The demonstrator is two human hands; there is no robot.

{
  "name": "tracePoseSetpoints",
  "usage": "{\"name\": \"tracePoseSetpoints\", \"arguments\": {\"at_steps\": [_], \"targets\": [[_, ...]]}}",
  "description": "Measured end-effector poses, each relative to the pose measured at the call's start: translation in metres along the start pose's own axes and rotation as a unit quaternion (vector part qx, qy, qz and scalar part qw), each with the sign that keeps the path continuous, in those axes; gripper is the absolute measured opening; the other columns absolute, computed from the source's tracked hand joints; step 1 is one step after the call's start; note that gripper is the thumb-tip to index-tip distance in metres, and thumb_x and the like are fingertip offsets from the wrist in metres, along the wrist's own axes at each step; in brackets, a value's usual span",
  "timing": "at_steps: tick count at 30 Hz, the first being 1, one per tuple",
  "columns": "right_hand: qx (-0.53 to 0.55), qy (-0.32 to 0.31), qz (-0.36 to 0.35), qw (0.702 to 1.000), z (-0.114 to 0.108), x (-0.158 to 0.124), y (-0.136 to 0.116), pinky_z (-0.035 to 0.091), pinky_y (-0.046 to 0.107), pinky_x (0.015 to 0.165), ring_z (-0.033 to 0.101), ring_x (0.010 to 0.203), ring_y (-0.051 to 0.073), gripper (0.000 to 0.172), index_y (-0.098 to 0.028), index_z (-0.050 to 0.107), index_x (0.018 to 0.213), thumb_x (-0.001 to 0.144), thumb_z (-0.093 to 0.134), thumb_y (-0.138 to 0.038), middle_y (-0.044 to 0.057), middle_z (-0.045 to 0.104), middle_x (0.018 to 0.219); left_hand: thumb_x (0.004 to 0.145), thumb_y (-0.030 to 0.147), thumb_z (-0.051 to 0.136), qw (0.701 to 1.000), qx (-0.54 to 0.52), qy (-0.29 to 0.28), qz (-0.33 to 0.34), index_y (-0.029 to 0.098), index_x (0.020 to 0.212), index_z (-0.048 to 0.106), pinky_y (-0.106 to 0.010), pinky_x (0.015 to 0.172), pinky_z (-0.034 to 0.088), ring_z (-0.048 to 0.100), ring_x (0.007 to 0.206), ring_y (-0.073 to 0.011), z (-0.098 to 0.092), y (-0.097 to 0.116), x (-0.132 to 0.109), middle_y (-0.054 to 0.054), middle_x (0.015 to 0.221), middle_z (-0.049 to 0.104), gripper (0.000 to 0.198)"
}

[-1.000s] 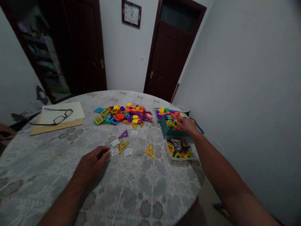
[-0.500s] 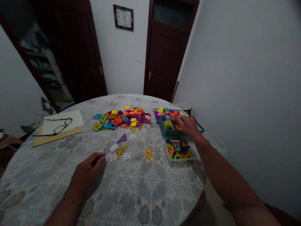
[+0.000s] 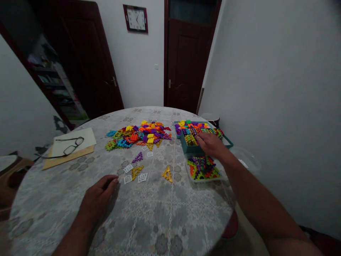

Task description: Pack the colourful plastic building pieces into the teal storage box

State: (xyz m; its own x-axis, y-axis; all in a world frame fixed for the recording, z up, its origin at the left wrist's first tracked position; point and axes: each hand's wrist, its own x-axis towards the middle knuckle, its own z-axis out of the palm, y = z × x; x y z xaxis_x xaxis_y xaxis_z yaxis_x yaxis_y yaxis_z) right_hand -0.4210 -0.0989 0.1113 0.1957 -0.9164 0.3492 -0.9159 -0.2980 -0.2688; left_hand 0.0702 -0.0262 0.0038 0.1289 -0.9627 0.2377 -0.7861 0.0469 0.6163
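A round table covered by a grey-and-white floral tablecloth filled the foreground, its far edge at twelve o'clock. Beyond it stood a pale wall with a dark-framed clock at twelve and a switch below. One dark-red door rose toward eleven, another door toward one, and shelves showed through an opening at ten.

The right hand was at two o'clock, fingers bent down over the small linking pieces inside the teal box; in that dim light I couldn't fairly tell whether it gripped one. A clear tub of similar pieces sat at three, just beside the box. The left hand rested on the cloth around eight, fingers loosely curled, thumb apart, with nothing visible in it.

Just beside its fingertips lay white squares and a yellow triangle; a purple triangle lay farther off, toward twelve, where a heaped multicoloured pile spread. Another yellow triangle lay alone between that group and the tub. Glasses rested on white paper and a tan envelope at ten.
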Motion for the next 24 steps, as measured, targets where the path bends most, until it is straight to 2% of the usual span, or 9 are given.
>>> {"name": "tracePoseSetpoints", "arguments": {"at_steps": [4, 8, 13, 17, 21, 24], "targets": [[0.055, -0.139, -0.034, 0.988, 0.003, 0.019, 0.019, 0.043, 0.029, 0.077, 0.062, 0.08, 0.02, 0.036, -0.022, 0.07, 0.084, 0.111, 0.048, -0.032, 0.005, 0.073, 0.087, 0.09, 0.063, 0.061, 1.0, -0.005, 0.0, -0.008, 0.026, 0.103, 0.083, -0.033, 0.079, 0.063, 0.081, 0.091, -0.0293, 0.001, -0.003, 0.002, -0.008, 0.103, 0.087, 0.045], [0.08, -0.18, -0.054, 0.979, 0.018, 0.029, 0.016, 0.042, 0.028, 0.074, 0.06, 0.077, 0.018, 0.039, -0.021, 0.069, 0.08, 0.11, 0.048, -0.031, 0.005, 0.072, 0.086, 0.09, 0.064, 0.061, 1.0, 0.002, -0.003, -0.017, 0.026, 0.104, 0.083, -0.032, 0.079, 0.063, 0.081, 0.091, -0.029, 0.001, -0.004, 0.001, -0.007, 0.104, 0.087, 0.046], [0.064, -0.18, -0.042, 0.981, 0.023, 0.034, 0.014, 0.04, 0.027, 0.074, 0.061, 0.078, 0.018, 0.039, -0.02, 0.069, 0.079, 0.11, 0.049, -0.031, 0.005, 0.073, 0.087, 0.091, 0.065, 0.058, 1.0, 0.008, -0.01, -0.027, 0.027, 0.106, 0.083, -0.035, 0.084, 0.062, 0.081, 0.096, -0.0302, 0.002, -0.005, 0.001, -0.008, 0.109, 0.086, 0.048], [0.055, -0.177, -0.048, 0.982, 0.027, 0.024, 0.015, 0.04, 0.028, 0.074, 0.062, 0.078, 0.019, 0.04, -0.021, 0.068, 0.081, 0.112, 0.046, -0.035, 0.006, 0.074, 0.086, 0.091, 0.065, 0.058, 0.999, 0.007, -0.014, -0.035, 0.025, 0.106, 0.083, -0.034, 0.086, 0.06, 0.08, 0.097, -0.0297, 0.001, -0.002, -0.001, -0.008, 0.108, 0.086, 0.05], [0.052, -0.127, -0.038, 0.99, 0.031, 0.008, 0.012, 0.044, 0.031, 0.076, 0.065, 0.078, 0.022, 0.042, -0.023, 0.067, 0.081, 0.111, 0.042, -0.039, 0.007, 0.073, 0.084, 0.092, 0.061, 0.059, 0.999, -0.032, -0.019, -0.027, 0.024, 0.103, 0.081, -0.03, 0.082, 0.058, 0.079, 0.093, -0.026, 0.001, 0.005, -0.007, -0.006, 0.102, 0.086, 0.045], [0.055, -0.053, -0.015, 0.997, 0.03, -0.009, -0.005, 0.05, 0.035, 0.088, 0.072, 0.091, 0.027, 0.035, -0.024, 0.073, 0.092, 0.108, 0.045, -0.037, 0.011, 0.079, 0.099, 0.095, 0.058, 0.058, 0.998, -0.05, -0.02, -0.018, 0.023, 0.104, 0.081, -0.029, 0.083, 0.057, 0.077, 0.09, -0.0242, 0.002, 0.008, -0.009, -0.004, 0.098, 0.084, 0.043]]}}
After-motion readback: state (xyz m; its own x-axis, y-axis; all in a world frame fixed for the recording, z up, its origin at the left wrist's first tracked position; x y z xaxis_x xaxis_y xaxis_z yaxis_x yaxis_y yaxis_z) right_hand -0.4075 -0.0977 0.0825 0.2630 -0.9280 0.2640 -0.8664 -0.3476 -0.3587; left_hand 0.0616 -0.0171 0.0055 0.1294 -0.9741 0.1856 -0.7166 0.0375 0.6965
